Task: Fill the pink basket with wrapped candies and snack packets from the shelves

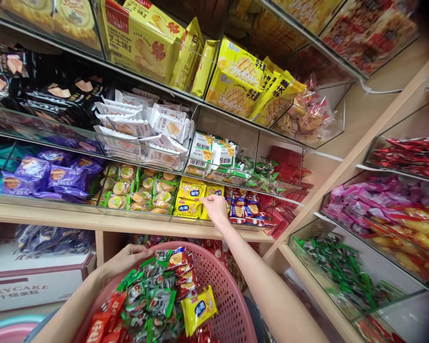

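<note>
Right hand [215,207] stretches to the wooden shelf [57,216], while the left hand [128,257] curls over the rim of the red basket [232,305] below, heaped with green and red sweets [150,295] plus one yellow pack [199,308]. On the shelf sits a clear bin [186,216] of snacks; at its near edge the right fingers are bunched, pinching a yellow packet [214,191].

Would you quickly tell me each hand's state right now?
Left hand: gripping the pink basket rim.
Right hand: fingertips on yellow packets, grip unclear.
</note>
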{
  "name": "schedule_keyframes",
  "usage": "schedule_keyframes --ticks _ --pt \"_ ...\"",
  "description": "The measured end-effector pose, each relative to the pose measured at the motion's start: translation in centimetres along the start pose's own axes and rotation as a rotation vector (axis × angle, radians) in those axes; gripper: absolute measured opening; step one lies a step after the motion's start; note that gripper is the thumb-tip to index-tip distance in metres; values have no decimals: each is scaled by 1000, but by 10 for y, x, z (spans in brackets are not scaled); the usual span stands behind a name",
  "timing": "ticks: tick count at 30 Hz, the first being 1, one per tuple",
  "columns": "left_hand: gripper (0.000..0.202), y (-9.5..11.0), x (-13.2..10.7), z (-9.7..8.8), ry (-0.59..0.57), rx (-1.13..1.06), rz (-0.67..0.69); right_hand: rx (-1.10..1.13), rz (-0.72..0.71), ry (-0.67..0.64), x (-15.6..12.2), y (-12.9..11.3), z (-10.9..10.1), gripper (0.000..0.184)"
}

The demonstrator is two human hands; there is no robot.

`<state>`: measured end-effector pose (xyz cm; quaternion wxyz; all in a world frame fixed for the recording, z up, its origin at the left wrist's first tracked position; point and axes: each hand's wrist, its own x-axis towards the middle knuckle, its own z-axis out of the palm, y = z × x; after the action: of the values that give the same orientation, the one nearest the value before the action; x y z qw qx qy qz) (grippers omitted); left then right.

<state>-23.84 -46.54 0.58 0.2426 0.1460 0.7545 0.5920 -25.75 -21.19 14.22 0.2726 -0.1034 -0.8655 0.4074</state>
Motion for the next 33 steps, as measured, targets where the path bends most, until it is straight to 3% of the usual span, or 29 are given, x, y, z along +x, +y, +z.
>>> schedule_keyframes --ticks 8,20,27,33 --pt "52 -5 3 -2 -2 38 16 88 109 25 2 -1 9 17" --pt "55 4 -1 1 2 23 -16 357 67 88 -10 -11 11 10" --pt "53 5 -3 1 5 40 -15 877 164 -62 -13 -14 26 14" --pt "47 -3 1 -1 -1 0 7 1034 123 -44 -20 -9 35 24"
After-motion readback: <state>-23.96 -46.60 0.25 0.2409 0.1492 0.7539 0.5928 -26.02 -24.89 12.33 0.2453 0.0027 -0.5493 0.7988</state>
